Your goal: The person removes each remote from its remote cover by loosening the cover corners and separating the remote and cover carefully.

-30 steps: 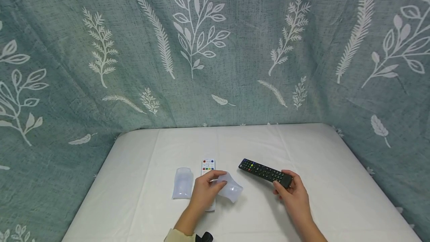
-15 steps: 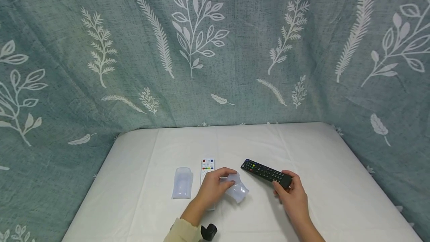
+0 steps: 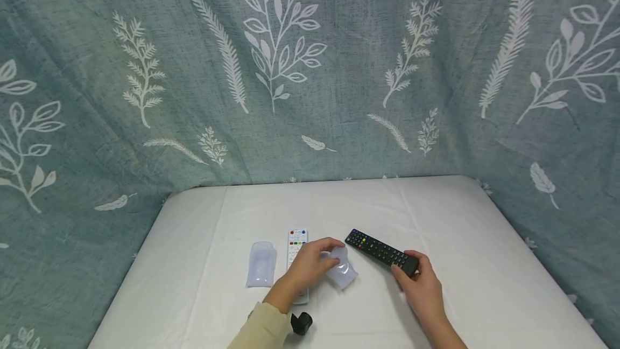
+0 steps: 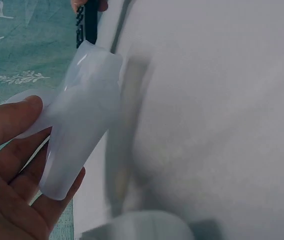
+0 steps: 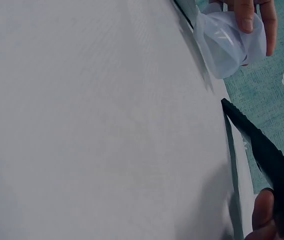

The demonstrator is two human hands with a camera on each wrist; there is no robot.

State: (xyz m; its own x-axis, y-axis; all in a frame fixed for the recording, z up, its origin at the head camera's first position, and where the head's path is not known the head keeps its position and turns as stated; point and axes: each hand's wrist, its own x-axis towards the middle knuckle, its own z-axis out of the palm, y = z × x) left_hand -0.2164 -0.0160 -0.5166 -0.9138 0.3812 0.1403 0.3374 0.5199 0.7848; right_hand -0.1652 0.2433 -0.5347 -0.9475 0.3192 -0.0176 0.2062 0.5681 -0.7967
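My left hand (image 3: 310, 264) pinches a translucent, pale, soft sleeve-like cover (image 3: 343, 269) between thumb and fingers. In the left wrist view the cover (image 4: 84, 107) is bent and flares at its end. My right hand (image 3: 423, 287) grips the near end of a black remote control (image 3: 380, 248), its buttons up and its far end pointing left toward the cover. Cover and remote are apart. From the right wrist view, the remote (image 5: 262, 145) is seen edge-on, with the cover (image 5: 227, 42) beyond its tip.
A white remote control (image 3: 297, 237) lies on the white table (image 3: 194, 263), partly hidden by my left hand. Left of it lies a second translucent cover (image 3: 261, 264). A green leaf-patterned cloth (image 3: 339, 69) hangs behind the table and at both sides.
My left hand has moved right with the soft cover, nearer the black remote's far end. The right hand holds the remote in nearly the same place.
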